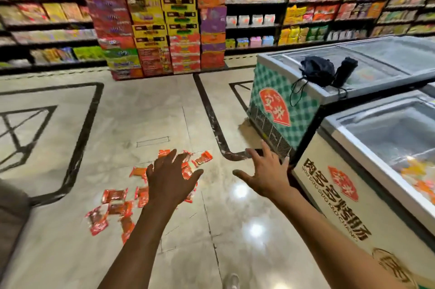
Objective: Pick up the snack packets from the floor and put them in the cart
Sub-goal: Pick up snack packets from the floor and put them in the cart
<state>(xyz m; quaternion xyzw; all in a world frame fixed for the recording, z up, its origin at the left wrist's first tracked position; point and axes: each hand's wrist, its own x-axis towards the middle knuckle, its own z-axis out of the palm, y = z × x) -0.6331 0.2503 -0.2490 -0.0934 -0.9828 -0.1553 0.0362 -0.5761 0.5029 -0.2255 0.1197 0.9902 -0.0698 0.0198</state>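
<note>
At the far left edge I see a grey-brown rounded shape (10, 222), too cropped to identify; I cannot say it is the cart, and no cart shows plainly anywhere. Next along, the small red-orange foil snack packets (114, 195) lie scattered flat on the glossy beige tiled floor (235, 229), in a loose band running from near my left forearm up toward the black inlaid floor line (207, 109). All of them that I can see are on the floor; none is in hand.

My left hand (170, 181) is stretched out above the middle of the scatter, fingers spread and straight, holding nothing. My right hand (267, 176) reaches forward just right of the packets, also splayed wide and empty, near the corner of the white chest freezer with dark printed lettering (329, 194). Behind it stands a green-checked chest freezer (270, 91) with a black pouch (317, 70) on its glass lid.

I judge this the opening reach, with picking not yet begun. The next move calls for lowering toward the floor and closing fingers under thin, slippery packets, perhaps gathering several together. I must then locate the cart.
</note>
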